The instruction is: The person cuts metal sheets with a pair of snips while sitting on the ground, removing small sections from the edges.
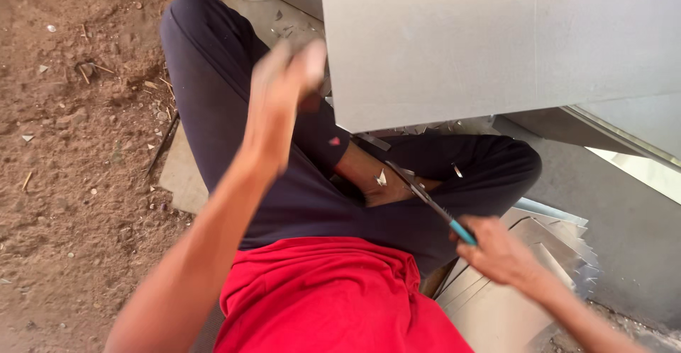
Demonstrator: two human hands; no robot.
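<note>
The left hand [284, 87] was raised and blurred by the sheet's [496, 41] left edge; I couldn't tell its grip. The right hand [496, 254] was closed on the snips' [425, 200] blue handle, the blades running up-left toward the sheet's lower edge.

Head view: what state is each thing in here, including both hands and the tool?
Left hand: raised, blurred, at the near-left corner of the sheet; hold unclear.
Right hand: closed on the snips' teal handles.
Snips: blades aimed at the sheet's near edge; open or closed cannot be told.
Grey metal sheet: flat, tilted over the legs.
Cut sheet pieces: stacked beside the right leg, edges jagged.
Metal scraps: loose on the lap.
</note>
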